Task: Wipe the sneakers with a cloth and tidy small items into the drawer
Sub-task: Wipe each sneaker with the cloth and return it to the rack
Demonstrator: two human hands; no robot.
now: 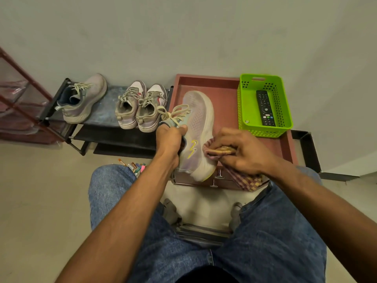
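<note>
Against the wall: a low black shoe rack [106,127] runs along the left, its top shelf carrying a lone grey sneaker [83,99] plus a pair of pale sneakers [140,107] sitting side by side, touching.
Floor room: bare beige floor [40,190] opens up left of the knees; on the right it's tighter, with a black frame [306,148] jutting out near the wall corner.
Drawer: reddish-brown drawer [224,86], open side up, right beside the rack; its front edge with two little metal knobs [220,174] sits just past the knees.
Basket: lime green basket [285,111] parked in the drawer's far right corner, a black remote [265,108] lying inside it.
Sneaker being wiped: pale lilac mesh sneaker [201,119], cream sole, yellow squiggle logo on the side, tipped on its side over the drawer, toe pointing at the wall.
Left grip: left hand [170,139] curled round the sneaker's collar by the laces, thumb over the edge.
Right grip: right hand [242,152] bunching a checked maroon cloth [216,150] and pressing it against the sole's side; the cloth's tail hangs over the drawer front.
Hard to see: a bunch of markers [134,167] on the floor is half hidden behind the left knee; a red rack [20,94] is cut off at the left edge.
</note>
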